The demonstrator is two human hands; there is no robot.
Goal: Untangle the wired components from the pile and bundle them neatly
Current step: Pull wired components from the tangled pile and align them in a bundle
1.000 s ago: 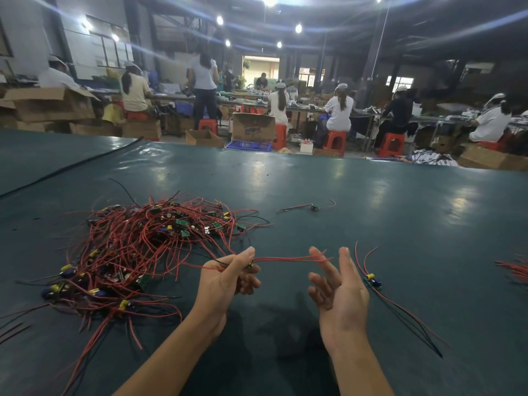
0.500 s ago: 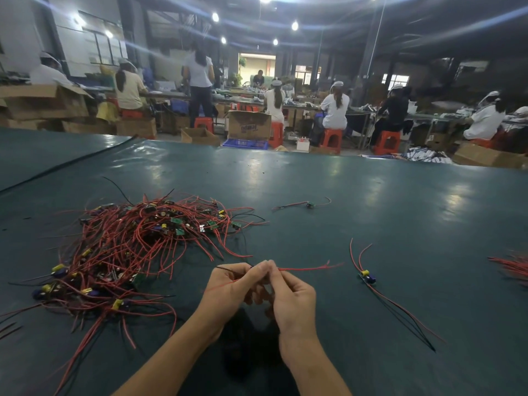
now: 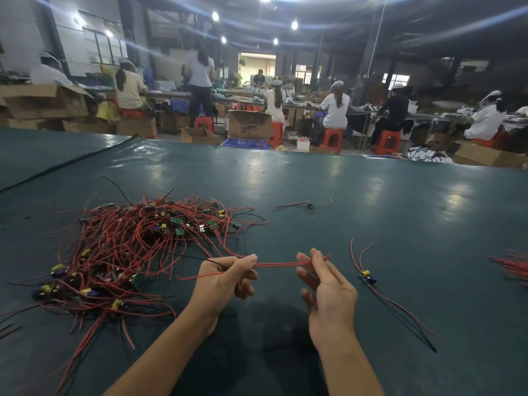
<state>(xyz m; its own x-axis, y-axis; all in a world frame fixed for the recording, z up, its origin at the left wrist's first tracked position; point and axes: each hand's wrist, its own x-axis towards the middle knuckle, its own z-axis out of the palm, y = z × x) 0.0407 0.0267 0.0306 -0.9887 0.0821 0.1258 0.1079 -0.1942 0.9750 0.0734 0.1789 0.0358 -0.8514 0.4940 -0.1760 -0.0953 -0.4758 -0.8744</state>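
Dark green sheeting covers the table (image 3: 371, 218). Beyond its far edge at least seven people (image 3: 337, 107) sit or stand at benches, too blurred for detail. One pile (image 3: 128, 252) of wired components, red leads with a few black, sprawls toward the left edge, and the number in it cannot be made out.

Near the front edge the left hand (image 3: 220, 284) is clenched round one held component (image 3: 253, 270), mostly hidden by the fingers. Its red leads (image 3: 283, 264) stretch across to the right hand (image 3: 328, 292), which pinches them between thumb and forefinger with the other fingers loose.

Two singles lie apart from the pile: a far component (image 3: 310, 204) toward the far edge, and a yellow-and-blue component (image 3: 368, 277) just right of the right hand. One bunch of red wires (image 3: 513, 264) is cut off by the right edge.

On the floor stand one open cardboard box (image 3: 200, 135) and one blue crate (image 3: 245, 143), contents unseen.
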